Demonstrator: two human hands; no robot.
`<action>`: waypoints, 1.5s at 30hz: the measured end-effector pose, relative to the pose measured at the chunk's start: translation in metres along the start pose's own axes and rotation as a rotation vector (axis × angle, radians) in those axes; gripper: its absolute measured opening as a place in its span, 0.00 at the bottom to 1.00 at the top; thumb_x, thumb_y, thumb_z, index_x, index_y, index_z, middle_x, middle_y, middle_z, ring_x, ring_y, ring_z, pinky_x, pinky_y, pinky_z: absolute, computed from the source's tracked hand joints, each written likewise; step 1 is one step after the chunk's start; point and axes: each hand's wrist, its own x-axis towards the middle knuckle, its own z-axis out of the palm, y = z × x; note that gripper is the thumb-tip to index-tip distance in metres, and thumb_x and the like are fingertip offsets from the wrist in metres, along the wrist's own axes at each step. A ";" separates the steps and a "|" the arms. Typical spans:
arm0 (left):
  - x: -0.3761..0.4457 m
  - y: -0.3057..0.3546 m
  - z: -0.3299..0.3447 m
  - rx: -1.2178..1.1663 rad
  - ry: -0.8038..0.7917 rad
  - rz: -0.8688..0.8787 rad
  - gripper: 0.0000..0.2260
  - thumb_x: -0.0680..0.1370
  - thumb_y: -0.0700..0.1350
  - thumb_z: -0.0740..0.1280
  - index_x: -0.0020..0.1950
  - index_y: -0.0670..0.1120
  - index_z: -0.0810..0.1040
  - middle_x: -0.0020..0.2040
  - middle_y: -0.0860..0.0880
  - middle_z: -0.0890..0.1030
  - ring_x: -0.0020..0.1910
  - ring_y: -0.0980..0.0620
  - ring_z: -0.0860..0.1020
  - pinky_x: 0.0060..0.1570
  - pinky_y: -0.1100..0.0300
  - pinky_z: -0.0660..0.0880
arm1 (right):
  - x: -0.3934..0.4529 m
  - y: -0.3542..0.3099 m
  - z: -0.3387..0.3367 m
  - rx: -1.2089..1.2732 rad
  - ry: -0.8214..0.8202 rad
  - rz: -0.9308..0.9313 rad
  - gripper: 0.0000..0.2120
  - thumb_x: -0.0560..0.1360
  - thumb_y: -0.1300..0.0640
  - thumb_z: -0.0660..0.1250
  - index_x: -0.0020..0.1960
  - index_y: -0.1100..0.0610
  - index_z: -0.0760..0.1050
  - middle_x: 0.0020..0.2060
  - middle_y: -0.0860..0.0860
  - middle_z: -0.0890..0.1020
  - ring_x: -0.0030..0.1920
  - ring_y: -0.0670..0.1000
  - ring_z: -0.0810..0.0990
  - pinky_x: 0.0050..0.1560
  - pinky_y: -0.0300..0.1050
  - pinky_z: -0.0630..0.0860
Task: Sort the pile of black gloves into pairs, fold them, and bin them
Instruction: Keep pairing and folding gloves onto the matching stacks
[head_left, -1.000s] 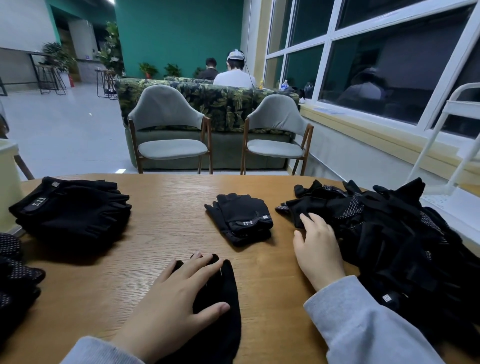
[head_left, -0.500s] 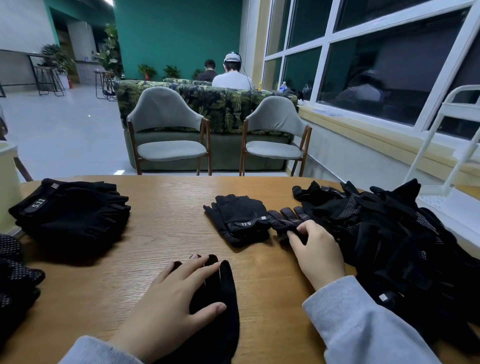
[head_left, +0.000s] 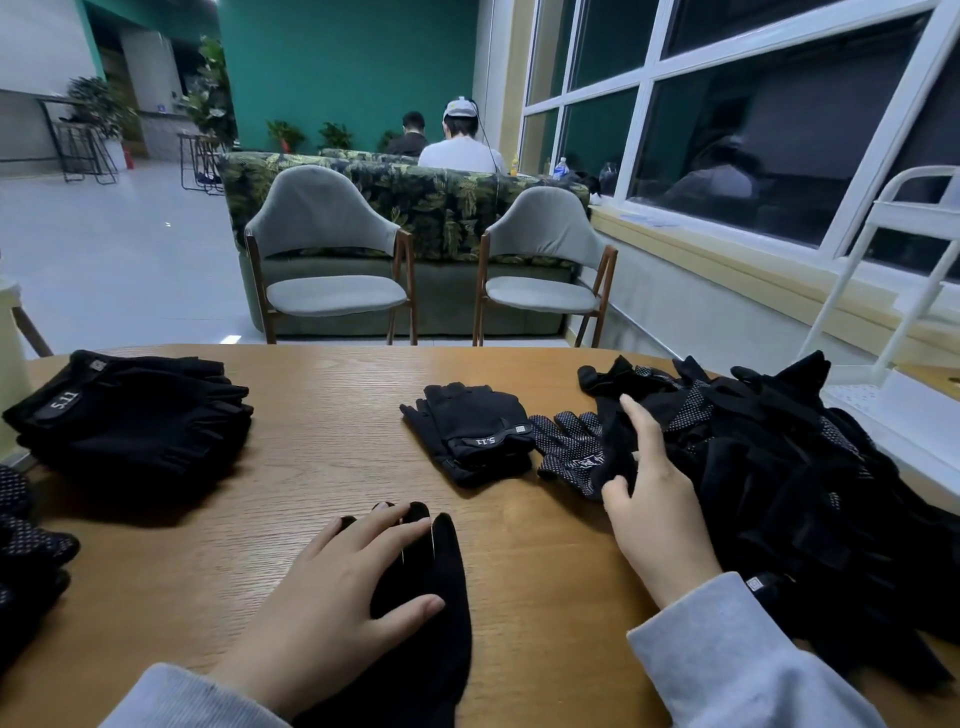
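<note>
A big pile of black gloves (head_left: 789, 467) covers the right side of the wooden table (head_left: 322, 467). My right hand (head_left: 652, 499) rests at the pile's left edge, thumb and fingers pinching a black glove (head_left: 618, 457) that lies over a dotted glove (head_left: 566, 447). My left hand (head_left: 332, 597) lies flat, fingers spread, on a plain black glove (head_left: 436, 623) near the front edge. A folded pair marked 5.11 (head_left: 472, 431) sits in the table's middle. A stack of fingerless gloves (head_left: 130, 415) stands at the far left.
More dotted gloves (head_left: 26, 551) lie at the left edge. A pale bin (head_left: 8, 353) stands beyond the table's left corner, a white rack (head_left: 893, 291) at the right. Two grey chairs (head_left: 332, 260) and a sofa are behind the table, with people seated farther back.
My right hand has pulled a dotted glove leftward out of the pile toward the folded pair, then lifted its fingers and pinched a black glove. My left hand has stayed put.
</note>
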 end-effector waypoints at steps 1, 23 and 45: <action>0.000 -0.001 0.001 -0.003 0.005 0.006 0.44 0.51 0.81 0.29 0.66 0.73 0.49 0.65 0.75 0.44 0.62 0.75 0.42 0.64 0.73 0.36 | -0.002 0.000 0.000 -0.004 -0.013 -0.017 0.35 0.74 0.67 0.59 0.72 0.38 0.56 0.45 0.49 0.72 0.44 0.50 0.73 0.47 0.48 0.73; -0.003 -0.014 0.014 -0.044 0.171 0.026 0.44 0.58 0.81 0.37 0.68 0.64 0.63 0.65 0.69 0.59 0.67 0.69 0.58 0.72 0.61 0.43 | -0.037 -0.009 0.004 0.057 0.045 -0.159 0.09 0.68 0.60 0.74 0.42 0.49 0.77 0.46 0.43 0.70 0.36 0.46 0.74 0.39 0.52 0.76; 0.004 0.036 -0.010 -0.420 0.399 0.230 0.20 0.74 0.54 0.65 0.64 0.69 0.66 0.61 0.66 0.73 0.55 0.64 0.76 0.53 0.75 0.67 | -0.039 -0.016 0.008 0.353 0.068 -0.418 0.08 0.73 0.62 0.67 0.49 0.51 0.76 0.43 0.41 0.78 0.47 0.38 0.76 0.46 0.26 0.69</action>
